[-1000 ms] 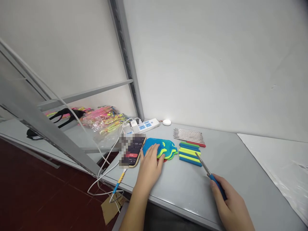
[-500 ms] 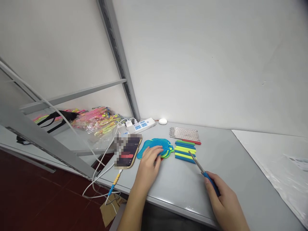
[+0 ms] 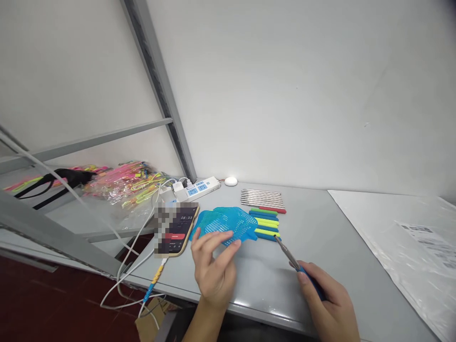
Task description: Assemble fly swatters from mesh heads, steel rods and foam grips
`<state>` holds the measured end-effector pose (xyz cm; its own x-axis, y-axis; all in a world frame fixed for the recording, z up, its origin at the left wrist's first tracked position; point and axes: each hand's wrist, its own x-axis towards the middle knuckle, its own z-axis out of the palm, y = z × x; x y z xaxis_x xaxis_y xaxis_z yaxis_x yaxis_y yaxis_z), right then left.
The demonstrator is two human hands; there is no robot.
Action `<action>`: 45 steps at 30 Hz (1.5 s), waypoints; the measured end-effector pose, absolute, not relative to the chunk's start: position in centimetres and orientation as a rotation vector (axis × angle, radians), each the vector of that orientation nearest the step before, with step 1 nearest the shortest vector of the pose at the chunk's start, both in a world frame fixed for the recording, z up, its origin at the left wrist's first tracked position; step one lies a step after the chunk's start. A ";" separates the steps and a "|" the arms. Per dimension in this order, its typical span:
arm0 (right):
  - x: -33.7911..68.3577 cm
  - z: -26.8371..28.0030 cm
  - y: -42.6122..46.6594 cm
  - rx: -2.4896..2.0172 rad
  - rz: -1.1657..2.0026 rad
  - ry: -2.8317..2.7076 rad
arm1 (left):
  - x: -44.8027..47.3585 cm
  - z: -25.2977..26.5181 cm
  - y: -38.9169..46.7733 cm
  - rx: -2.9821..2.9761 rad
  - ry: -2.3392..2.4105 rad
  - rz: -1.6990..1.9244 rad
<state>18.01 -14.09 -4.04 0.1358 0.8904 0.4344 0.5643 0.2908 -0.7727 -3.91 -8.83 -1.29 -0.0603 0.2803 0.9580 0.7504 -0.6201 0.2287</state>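
Observation:
My left hand (image 3: 215, 268) pinches the near edge of a blue mesh fly swatter head (image 3: 237, 223), which is raised and tilted over the grey table. Part of its edge is covered by my fingers. In my right hand (image 3: 331, 297) is a telescopic rod (image 3: 287, 251) with a blue handle; its bare metal tip points up and left. Beyond that tip lie several green, blue and yellow handle sleeves (image 3: 265, 222) in a row. Behind them, several silver rods (image 3: 261, 197) rest side by side, one with a red handle (image 3: 272, 209).
A charging phone (image 3: 178, 232) lies left of the mesh. Behind it are a power strip (image 3: 203, 188) with plugs and a white oval case (image 3: 231, 181). A white plastic bag (image 3: 377, 237) covers the table's right. Colourful bagged items (image 3: 124, 183) fill the left shelf, near a metal post (image 3: 156, 80).
My left hand has lifted a blue swatter head from the pile, pulling it towards me. My right hand still grips the rod. The view has shifted slightly right.

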 end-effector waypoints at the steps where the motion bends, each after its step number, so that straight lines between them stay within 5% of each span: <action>1: 18.0 -3.9 -14.1 -1.366 0.407 -1.556 | -4.0 -1.3 -8.8 -1.820 -1.123 -1.728; 23: 17.4 -3.4 -13.6 -1.386 0.516 -1.678 | -3.9 -1.0 -9.2 -2.002 -1.220 -1.581; 34: 16.9 -3.6 -13.3 -1.422 0.640 -1.678 | -1.4 -1.5 -9.2 -2.015 -1.475 -2.455; 37: 17.1 -3.8 -13.3 -1.462 0.681 -1.604 | -2.5 -1.7 -9.3 -2.029 -1.611 -2.288; 45: 18.3 -3.5 -14.4 -1.606 0.527 -1.135 | -4.2 -1.7 -9.6 -2.595 -2.003 -1.146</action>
<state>18.34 -14.39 -3.52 0.4529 0.8684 0.2020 0.4056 0.0011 -0.9141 -4.18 -9.61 -1.73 0.1405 0.9459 0.2924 0.7314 -0.2982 0.6133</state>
